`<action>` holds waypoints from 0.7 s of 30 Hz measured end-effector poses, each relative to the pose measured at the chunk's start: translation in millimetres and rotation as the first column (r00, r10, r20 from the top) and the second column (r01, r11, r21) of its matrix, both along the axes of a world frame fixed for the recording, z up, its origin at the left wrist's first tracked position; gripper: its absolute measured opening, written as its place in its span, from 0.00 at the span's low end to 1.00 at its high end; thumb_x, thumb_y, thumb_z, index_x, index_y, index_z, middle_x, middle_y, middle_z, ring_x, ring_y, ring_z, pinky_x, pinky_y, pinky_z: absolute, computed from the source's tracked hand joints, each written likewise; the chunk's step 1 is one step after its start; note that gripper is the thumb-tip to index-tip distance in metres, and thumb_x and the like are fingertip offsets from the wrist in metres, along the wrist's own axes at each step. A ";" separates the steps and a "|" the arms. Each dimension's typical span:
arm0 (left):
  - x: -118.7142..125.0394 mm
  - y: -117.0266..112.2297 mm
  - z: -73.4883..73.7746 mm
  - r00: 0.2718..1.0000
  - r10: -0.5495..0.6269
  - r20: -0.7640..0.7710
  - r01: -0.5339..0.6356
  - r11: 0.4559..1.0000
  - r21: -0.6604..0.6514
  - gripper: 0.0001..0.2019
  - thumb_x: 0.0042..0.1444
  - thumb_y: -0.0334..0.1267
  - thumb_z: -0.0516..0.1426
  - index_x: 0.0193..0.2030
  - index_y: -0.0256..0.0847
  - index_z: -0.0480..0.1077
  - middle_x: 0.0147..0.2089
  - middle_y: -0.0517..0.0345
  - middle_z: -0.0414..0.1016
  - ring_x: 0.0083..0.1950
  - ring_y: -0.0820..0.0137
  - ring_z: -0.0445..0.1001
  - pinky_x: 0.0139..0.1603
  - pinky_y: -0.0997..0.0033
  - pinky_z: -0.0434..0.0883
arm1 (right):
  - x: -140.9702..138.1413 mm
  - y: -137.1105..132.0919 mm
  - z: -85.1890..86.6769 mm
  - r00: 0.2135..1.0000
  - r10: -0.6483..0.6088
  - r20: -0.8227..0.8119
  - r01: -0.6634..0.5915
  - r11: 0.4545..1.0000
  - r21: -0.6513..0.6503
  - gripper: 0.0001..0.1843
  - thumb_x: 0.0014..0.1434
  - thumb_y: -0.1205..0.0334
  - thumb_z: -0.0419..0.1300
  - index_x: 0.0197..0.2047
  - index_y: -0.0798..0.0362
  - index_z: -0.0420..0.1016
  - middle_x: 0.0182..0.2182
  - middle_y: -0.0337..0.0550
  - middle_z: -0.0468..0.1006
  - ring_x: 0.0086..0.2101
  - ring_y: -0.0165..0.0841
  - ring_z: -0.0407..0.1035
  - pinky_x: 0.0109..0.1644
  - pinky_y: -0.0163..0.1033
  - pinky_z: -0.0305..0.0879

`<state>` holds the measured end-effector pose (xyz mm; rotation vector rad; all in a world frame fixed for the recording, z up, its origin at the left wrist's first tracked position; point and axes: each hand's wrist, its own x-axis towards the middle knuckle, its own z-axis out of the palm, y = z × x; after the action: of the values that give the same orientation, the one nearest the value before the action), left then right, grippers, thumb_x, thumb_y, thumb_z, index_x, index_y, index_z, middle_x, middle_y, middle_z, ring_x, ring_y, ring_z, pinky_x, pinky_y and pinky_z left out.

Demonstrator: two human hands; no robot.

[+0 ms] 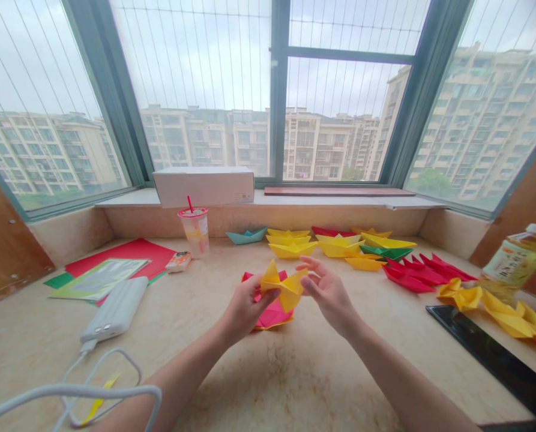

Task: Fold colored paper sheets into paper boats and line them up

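A yellow folded paper shape point(290, 293) with several pointed flaps is held up over the tabletop. My left hand point(244, 305) pinches its left side, thumb in front and fingers partly hidden behind. At the right-hand point, the thumb and index finger of my right hand point(329, 295) close on the paper, while the other fingers are raised and curved. Just beneath lies pink-red paper point(274, 315) with yellow edges, partly covered by the held piece and my left hand.
Folded paper boats point(292, 249) line the back wall. Red folded pieces point(412, 276), yellow folded pieces point(506, 312), a bottle point(517, 261) and a black flat device point(488, 354) lie right. Leftward are a cup point(194, 231), paper sheets point(123, 252), and a white power bank point(117, 309) with cable.
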<state>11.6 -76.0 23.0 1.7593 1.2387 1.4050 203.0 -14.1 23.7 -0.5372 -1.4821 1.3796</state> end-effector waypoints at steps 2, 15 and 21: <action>-1.1 1.0 -1.0 0.999 0.019 0.030 -0.019 1.000 0.007 0.12 0.59 0.46 0.59 0.38 0.38 0.72 0.37 0.55 0.76 0.39 0.66 0.74 0.42 0.69 0.70 | -0.8 -1.0 -1.8 0.986 0.145 0.085 -0.142 0.989 -0.046 0.29 0.55 0.44 0.66 0.54 0.51 0.72 0.39 0.45 0.80 0.35 0.36 0.76 0.38 0.40 0.72; 5.2 -3.3 9.9 0.894 -0.159 0.419 0.255 0.949 -0.184 0.26 0.49 0.51 0.67 0.49 0.39 0.66 0.52 0.44 0.77 0.50 0.57 0.77 0.49 0.60 0.74 | -3.9 -3.3 2.9 0.997 -0.069 -0.022 0.069 0.998 -0.001 0.21 0.53 0.42 0.66 0.37 0.50 0.69 0.31 0.41 0.79 0.31 0.38 0.75 0.36 0.41 0.73; -0.6 -4.2 11.2 0.871 -0.177 0.458 0.288 0.940 -0.183 0.28 0.50 0.48 0.67 0.54 0.38 0.65 0.55 0.41 0.76 0.54 0.53 0.76 0.52 0.58 0.74 | -5.0 1.3 -1.7 0.990 -0.137 -0.031 0.136 0.990 -0.029 0.22 0.52 0.41 0.67 0.34 0.49 0.67 0.28 0.40 0.79 0.28 0.37 0.74 0.32 0.41 0.72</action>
<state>11.0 -80.1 34.2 1.2818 0.8782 1.3396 198.0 -12.8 22.0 -0.6186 -1.3764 1.2970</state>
